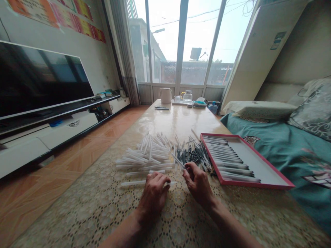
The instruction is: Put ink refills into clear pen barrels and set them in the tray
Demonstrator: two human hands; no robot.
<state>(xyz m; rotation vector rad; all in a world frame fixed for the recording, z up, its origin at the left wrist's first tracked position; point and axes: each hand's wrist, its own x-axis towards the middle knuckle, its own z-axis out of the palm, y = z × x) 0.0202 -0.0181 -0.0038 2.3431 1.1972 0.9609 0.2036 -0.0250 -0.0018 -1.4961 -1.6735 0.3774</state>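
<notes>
My left hand is closed with curled fingers around a translucent white pen barrel low over the table; its middle is hidden by the fingers. Pinched in my right hand is a thin pen refill, its free end pointing up and left. Beyond my left hand lies a loose pile of white pen barrels. A heap of dark pen caps and thin refills is spread just past my right hand.
At the right, a shallow pink-rimmed box holds a row of pens. A patterned cover lies on the long table. At its far end stand a pitcher and a glass jug. A sofa borders the right side.
</notes>
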